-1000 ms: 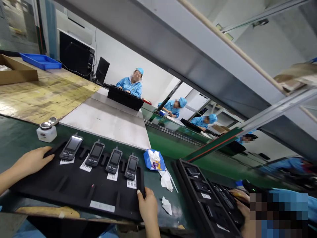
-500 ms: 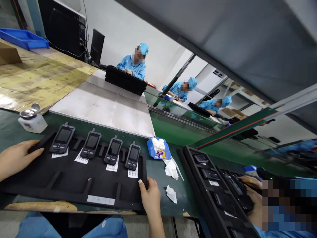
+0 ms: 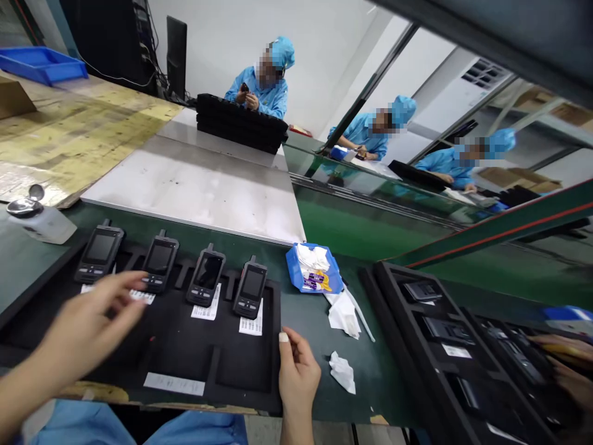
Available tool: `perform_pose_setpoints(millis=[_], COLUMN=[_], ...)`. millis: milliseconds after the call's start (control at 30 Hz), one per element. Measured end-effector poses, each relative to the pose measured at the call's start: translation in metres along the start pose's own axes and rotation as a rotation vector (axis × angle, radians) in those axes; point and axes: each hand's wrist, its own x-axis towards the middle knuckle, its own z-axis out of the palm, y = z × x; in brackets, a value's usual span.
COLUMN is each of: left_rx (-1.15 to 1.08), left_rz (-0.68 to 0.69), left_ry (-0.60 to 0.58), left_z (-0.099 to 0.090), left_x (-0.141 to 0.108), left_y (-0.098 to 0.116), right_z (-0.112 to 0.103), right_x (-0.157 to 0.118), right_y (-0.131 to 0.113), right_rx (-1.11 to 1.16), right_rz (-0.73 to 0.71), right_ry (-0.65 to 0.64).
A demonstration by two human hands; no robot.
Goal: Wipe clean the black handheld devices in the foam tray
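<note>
A black foam tray [image 3: 181, 346] lies on the bench before me. Along its far side is a row of several handheld radios with screens and short antennas; white barcode labels show under them. My left hand [image 3: 99, 318] hovers over the tray's left part, fingers apart and holding nothing. Its fingertips are close to the second radio from the left [image 3: 160, 262], and the hand partly covers the labels near the leftmost radio [image 3: 99, 252]. At the tray's right edge, my right hand [image 3: 299, 371] grips the rim by the thumb and fingers, below the rightmost radio [image 3: 251, 287].
Right of the tray are a blue bin [image 3: 316, 267] with white finger cots and wrappers, and crumpled tissues [image 3: 343, 372]. A dispenser bottle [image 3: 41, 222] stands at left. Another tray of devices [image 3: 419, 321] and a co-worker's blurred hand [image 3: 565, 364] are at far right.
My left hand has let go of the tray's left edge and moved right, over the tray. My right hand stays at the right edge. The view has shifted.
</note>
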Motion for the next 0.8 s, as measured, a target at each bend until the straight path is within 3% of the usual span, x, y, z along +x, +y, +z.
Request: perform_pose_setpoints(millis=[67, 133, 200, 267, 367, 467, 533, 700, 800], left_rx=[-0.237, -0.386, -0.509, -0.615, -0.712, -0.711, -0.701, -0.764, -0.804], left_rz=[0.053, 0.075, 0.035, -0.045, -0.152, -0.187, -0.195, -0.185, -0.181], left_ry=[-0.207, -0.361, -0.414, -0.430, -0.447, -0.465, -0.463, -0.293, -0.257], left_z=[0.040, 0.074, 0.100, 0.117, 0.129, 0.132, 0.133, 0.144, 0.152], left_x=[-0.008, -0.008, -0.003, 0.003, 0.010, 0.013, 0.015, 0.024, 0.028], left_y=[0.043, 0.071, 0.087, 0.095, 0.103, 0.110, 0.113, 0.108, 0.103], right_z=[-0.002, -0.005, -0.005, 0.000, 0.016, 0.035, 0.043, 0.052, 0.054], right_x=[0.000, -0.001, -0.001, 0.001, 0.005, 0.012, 0.017, 0.024, 0.024], right_y=[-0.004, -0.014, -0.029, -0.046, -0.063, -0.064, -0.059, -0.048, -0.047], right_rx=[0.048, 0.117, 0.173, 0.208, 0.272, 0.339, 0.385, 0.489, 0.542], right_rz=[-0.011, -0.032, -0.077, -0.111, -0.103, -0.056, 0.007, 0.100, 0.172], right_ry=[0.062, 0.093, 0.040, -0.092, -0.325, -0.448, -0.458, -0.361, -0.350])
